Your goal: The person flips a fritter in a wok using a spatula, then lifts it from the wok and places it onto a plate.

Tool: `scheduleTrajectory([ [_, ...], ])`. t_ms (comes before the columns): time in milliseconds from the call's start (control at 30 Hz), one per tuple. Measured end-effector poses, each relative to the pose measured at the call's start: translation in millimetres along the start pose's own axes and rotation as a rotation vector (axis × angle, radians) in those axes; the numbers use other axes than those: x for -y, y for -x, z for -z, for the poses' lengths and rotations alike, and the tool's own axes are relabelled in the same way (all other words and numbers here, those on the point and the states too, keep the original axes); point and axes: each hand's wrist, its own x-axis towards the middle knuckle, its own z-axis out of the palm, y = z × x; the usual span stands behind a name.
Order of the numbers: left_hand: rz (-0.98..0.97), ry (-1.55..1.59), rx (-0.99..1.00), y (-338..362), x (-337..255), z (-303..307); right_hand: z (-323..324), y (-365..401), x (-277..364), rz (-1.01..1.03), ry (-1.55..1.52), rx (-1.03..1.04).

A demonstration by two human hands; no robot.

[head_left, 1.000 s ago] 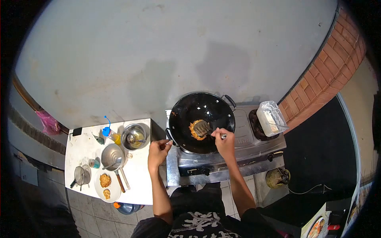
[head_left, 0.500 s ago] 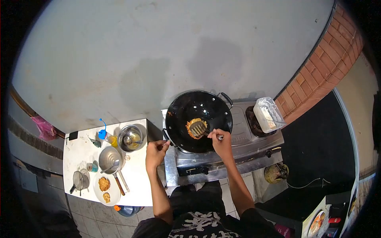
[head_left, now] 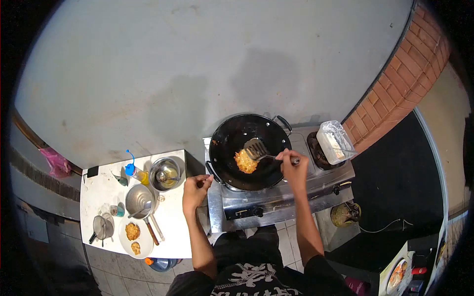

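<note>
My right hand (head_left: 295, 166) is wrapped round the handle of a slotted spatula (head_left: 256, 149). The spatula's blade is inside a large black wok (head_left: 227, 172), over the upper edge of a golden-brown fritter (head_left: 245, 163). The fritter lies in the bottom of the wok. My left hand (head_left: 196, 192) is beside the wok's left side handle (head_left: 210, 168), its thumb and fingers drawn together in a pinch. Whether those fingertips touch the handle or hold anything small is too fine to tell.
The wok stands on a metal gas stove (head_left: 296, 190). A clear plastic tub (head_left: 332, 140) with white contents sits on the right burner. On the white table (head_left: 173, 237) at left are a plate (head_left: 143, 239) with fritters, a saucepan (head_left: 133, 197), a steel bowl (head_left: 159, 167) and an oil bottle (head_left: 140, 175).
My right hand and the spatula have moved right and up. The blade, earlier over the middle of the fritter, is now at its upper edge, and more of the fritter shows.
</note>
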Motion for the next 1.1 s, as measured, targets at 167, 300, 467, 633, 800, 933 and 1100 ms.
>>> scheduleTrajectory([
  [167,-0.052,0.045,-0.009,-1.1,8.9,-1.0,18.2,-17.0,19.8,0.169,0.338,0.079],
  [300,-0.073,0.005,-0.011,3.4,2.7,4.7,14.1,-14.5,13.0,0.257,0.479,0.139],
  [467,0.008,-0.005,0.061,4.8,-0.1,12.6,11.9,-19.6,15.0,0.25,0.602,0.175],
  [633,0.014,-0.012,0.075,5.6,-1.0,13.8,6.3,-39.4,2.4,0.32,0.647,0.315],
  [800,-0.06,0.05,0.017,6.0,-1.3,10.3,7.4,-43.2,2.7,0.227,0.586,0.354],
  [933,-0.055,0.099,-0.005,3.0,3.6,8.2,13.3,-38.6,15.1,0.238,0.586,0.307],
  [1100,-0.055,0.06,-0.052,5.9,-7.6,4.7,20.3,-38.8,18.1,0.295,0.558,0.279],
])
